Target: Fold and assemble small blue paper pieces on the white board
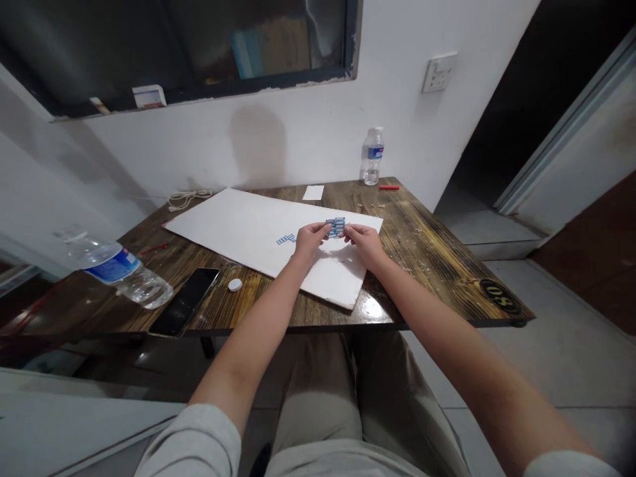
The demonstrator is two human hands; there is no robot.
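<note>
A small sheet of blue-edged rectangular stickers or labels [336, 227] is held up between my two hands, just above the white board [238, 218]. My left hand [311, 240] pinches its left side with the fingertips. On the right side, my right hand [364, 241] grips the sheet's edge in the same way. Several similar blue-outlined pieces [285, 239] lie on the board to the left of my left hand. Exactly what the pieces are is too small to make out.
The wooden table [447, 285] carries a large water bottle [119, 268] lying tilted, a black phone [185, 302], a white cap [235, 285], a white cable [189, 197], a white card [313, 193], a red marker [389, 187] and a small upright bottle [373, 158] by the wall.
</note>
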